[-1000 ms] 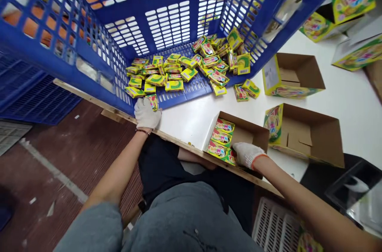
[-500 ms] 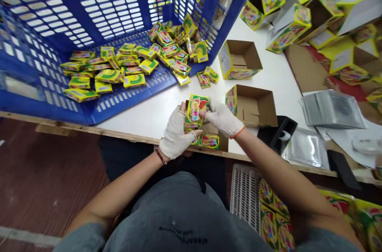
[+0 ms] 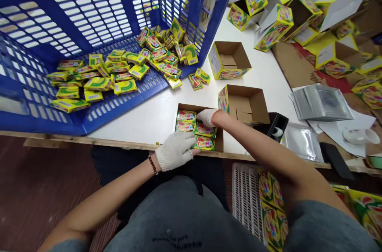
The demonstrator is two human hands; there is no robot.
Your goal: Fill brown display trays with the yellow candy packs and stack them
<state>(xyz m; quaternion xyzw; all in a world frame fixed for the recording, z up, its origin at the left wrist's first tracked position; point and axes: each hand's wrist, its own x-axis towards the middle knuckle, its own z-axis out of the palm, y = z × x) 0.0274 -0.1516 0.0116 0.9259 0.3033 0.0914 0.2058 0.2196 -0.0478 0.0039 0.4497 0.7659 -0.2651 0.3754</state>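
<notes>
An open cardboard carton (image 3: 219, 146) sits at the table's front edge, with several small yellow-green candy boxes (image 3: 204, 143) lying in it in two columns. My right hand (image 3: 206, 117), in a white fingerless glove, reaches down into the carton's back right part, over a candy box. Its fingertips are hidden, so its grip does not show. My left hand (image 3: 176, 150), gloved the same way, lies across the carton's front left corner. Its fingers rest flat over the nearest boxes, and the thumb is stretched along the front side.
A big blue plastic crate (image 3: 110, 109) with loose candy boxes (image 3: 125, 87) stands at the left. Two open cartons (image 3: 249, 103) stand right of my hands. Beyond are piled display cartons (image 3: 276, 29), clear plastic covers (image 3: 324, 103) and a black tape dispenser (image 3: 276, 126).
The candy boxes held between my hands above the carton are now down in it. My right hand has lowered into the carton; my left has let go and moved onto its front left corner.
</notes>
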